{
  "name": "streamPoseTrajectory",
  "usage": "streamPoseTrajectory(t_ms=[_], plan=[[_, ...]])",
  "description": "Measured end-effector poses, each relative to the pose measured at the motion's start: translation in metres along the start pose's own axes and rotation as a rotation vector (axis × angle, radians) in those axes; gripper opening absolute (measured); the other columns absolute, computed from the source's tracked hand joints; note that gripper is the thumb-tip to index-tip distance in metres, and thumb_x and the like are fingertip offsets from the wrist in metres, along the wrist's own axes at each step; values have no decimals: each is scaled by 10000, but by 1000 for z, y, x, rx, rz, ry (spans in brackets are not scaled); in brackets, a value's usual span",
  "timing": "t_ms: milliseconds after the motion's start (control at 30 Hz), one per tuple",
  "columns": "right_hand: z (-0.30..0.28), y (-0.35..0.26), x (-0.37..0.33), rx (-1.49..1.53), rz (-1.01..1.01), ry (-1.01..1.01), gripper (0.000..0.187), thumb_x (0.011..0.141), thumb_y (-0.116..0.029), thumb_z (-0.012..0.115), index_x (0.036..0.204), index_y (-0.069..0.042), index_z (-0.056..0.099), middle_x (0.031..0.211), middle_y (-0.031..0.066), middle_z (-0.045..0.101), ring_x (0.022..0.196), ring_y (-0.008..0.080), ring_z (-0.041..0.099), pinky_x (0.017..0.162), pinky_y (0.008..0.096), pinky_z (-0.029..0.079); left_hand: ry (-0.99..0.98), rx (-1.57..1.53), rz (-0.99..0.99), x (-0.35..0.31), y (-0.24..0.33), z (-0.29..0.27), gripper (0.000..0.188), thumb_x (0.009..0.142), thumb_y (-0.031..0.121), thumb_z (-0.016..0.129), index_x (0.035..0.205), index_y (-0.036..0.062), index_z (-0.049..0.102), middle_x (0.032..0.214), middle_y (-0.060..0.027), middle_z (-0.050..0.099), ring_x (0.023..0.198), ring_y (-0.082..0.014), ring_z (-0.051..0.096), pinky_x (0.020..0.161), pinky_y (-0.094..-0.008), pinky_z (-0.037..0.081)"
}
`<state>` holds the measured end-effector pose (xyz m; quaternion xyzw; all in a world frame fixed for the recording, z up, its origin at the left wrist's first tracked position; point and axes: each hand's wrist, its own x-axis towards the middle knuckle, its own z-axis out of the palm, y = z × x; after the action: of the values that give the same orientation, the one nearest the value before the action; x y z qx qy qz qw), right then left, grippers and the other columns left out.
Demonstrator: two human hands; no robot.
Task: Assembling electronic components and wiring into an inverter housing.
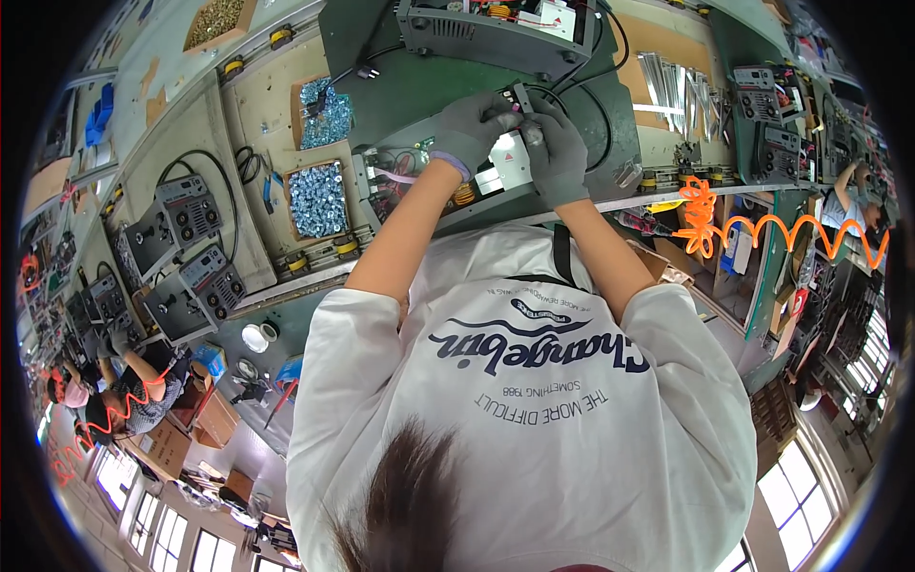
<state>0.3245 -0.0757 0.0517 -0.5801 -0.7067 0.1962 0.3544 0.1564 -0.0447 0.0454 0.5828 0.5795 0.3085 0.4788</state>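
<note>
An open metal device chassis (381, 153) lies in front of me, with wires, a copper coil and a white box-shaped part (508, 162) inside. My left hand (474, 129), in a grey glove, reaches over it with its fingers pinched at the far right end, beside a small dark end panel (518, 96). What the fingertips hold is hidden. My right hand (557, 154), also gloved, curls at the same end, its thumb close to the left fingertips. A black cable (548, 92) runs past the right fingers; whether they grip it I cannot tell.
Beyond stands another dark device (496, 38). On the left are boxes of screws (326, 112) and small metal parts (317, 200), pliers (268, 191) and finished-looking units (186, 210). Metal strips (672, 91) lie right, near an orange coiled hose (699, 214). A co-worker (138, 396) sits far left.
</note>
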Motion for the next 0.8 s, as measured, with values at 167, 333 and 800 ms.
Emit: streamPoseTrajectory(t_ms=[167, 333, 800], plan=[[0, -2, 1, -12, 1, 8, 255, 951, -238, 576, 1066, -46, 699, 1231, 176, 660, 1059, 376, 657, 888, 412, 529, 174, 345, 541, 2, -14, -3, 207, 900, 200, 691, 1051, 62, 718, 925, -138, 726, 831, -297, 699, 780, -373, 539], [0, 0, 1, -12, 11, 14, 247, 943, -242, 584, 1064, -63, 703, 1239, 147, 663, 1063, 365, 655, 890, 408, 528, 420, 199, 54, -3, -5, 3, 223, 892, 257, 666, 1031, 90, 721, 937, -147, 724, 888, -386, 670, 807, -452, 521], [0, 0, 0, -24, 9, 19, 233, 924, -253, 594, 1054, -89, 694, 1253, 76, 661, 1050, 342, 644, 876, 438, 522, 182, 746, 12, -1, 21, -1, 244, 900, 307, 632, 1063, 145, 716, 996, -99, 715, 967, -303, 674, 802, -425, 526]])
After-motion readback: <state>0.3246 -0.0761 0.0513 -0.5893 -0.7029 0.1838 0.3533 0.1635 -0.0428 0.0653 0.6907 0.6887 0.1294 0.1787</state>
